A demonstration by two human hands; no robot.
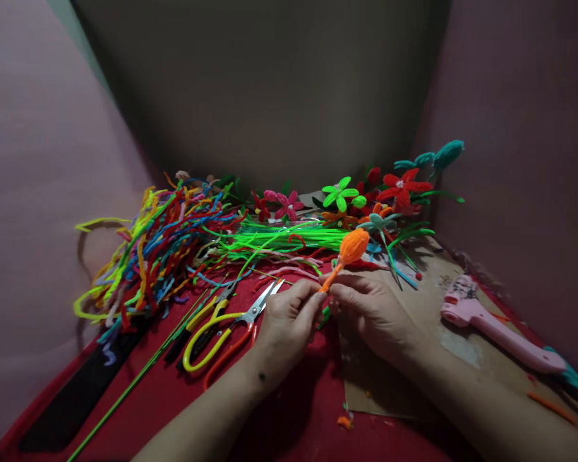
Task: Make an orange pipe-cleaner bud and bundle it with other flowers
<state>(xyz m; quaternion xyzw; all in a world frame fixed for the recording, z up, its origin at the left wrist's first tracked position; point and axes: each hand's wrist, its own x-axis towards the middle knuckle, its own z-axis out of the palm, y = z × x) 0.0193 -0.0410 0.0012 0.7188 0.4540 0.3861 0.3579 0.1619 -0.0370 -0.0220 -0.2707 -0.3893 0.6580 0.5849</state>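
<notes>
An orange pipe cleaner flower bud (354,248) with a short orange-wrapped stem stands tilted up and to the right between my hands. My left hand (291,317) pinches the lower end of its stem between thumb and fingers. On the stem's other side, my right hand (373,311) has thumb and fingers pressed together at the stem. Just left of my left hand lie scissors (254,313) with one yellow and one red handle, blades parted. Beside them are pliers (216,314) with yellow and black grips. My fingers hide the bottom of the stem.
A heap of colourful pipe cleaners (158,250) fills the left back, near a bundle of green stems (289,239). Finished flowers (341,194) stand behind. At right, a pink glue gun (503,330) rests on cardboard (380,388). A black strip (77,398) lies at left on red cloth.
</notes>
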